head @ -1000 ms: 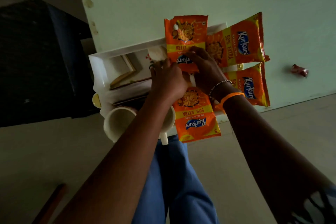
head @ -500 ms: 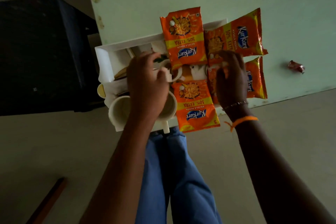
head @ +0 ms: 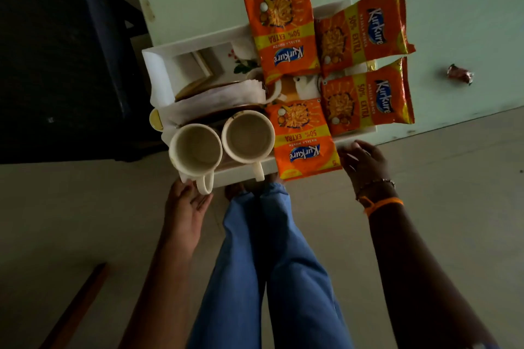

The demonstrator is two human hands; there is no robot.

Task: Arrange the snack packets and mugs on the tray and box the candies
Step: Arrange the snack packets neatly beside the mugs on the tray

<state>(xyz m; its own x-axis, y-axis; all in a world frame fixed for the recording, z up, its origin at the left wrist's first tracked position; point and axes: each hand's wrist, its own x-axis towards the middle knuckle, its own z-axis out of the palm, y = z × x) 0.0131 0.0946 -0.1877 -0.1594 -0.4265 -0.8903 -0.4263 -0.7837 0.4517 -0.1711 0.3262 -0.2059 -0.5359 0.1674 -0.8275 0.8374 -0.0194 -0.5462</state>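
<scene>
Now pulling back to the white tray's (head: 243, 174) near edge: left hand (head: 185, 208) open, empty, fingertips touching a mug (head: 195, 150) handle; right hand (head: 365, 163) spread, empty, no longer pressing snack packets (head: 304, 140) just beyond its fingertips. Second mug (head: 248, 136) standing alongside; candy (head: 459, 73) lying well beyond.

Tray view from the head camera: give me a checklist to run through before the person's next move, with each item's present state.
1. Four snack packets on the tray: ok, though the far packet overhangs its rim.
2. Two mugs upright, side by side: ok, left mug, right mug.
3. Left hand empty: ok.
4. Right hand empty: ok.
5. Candies boxed: not ok, one candy lies loose on the table.
6. Box ready for candies: cannot tell.
</scene>
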